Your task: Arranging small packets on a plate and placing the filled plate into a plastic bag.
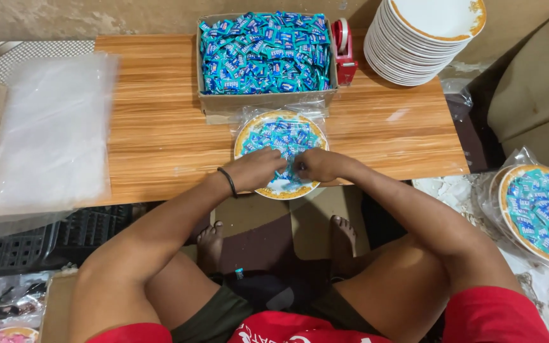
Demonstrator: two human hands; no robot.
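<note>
A round plate (246,130) with a gold rim lies at the near edge of a low wooden table (160,127), partly inside a clear plastic bag. It carries several small blue wrapped candies (287,134). My left hand (255,169), with a black band on the wrist, rests on the plate's near left part, fingers curled on the candies. My right hand (318,165) sits beside it on the near right part, fingers closed on candies. The two hands almost touch.
A cardboard box (265,100) full of the same blue candies stands behind the plate. A red tape dispenser (344,54) and a stack of plates (414,38) are at the back right. Clear plastic bags (52,133) lie left. A bagged, filled plate (541,209) sits right.
</note>
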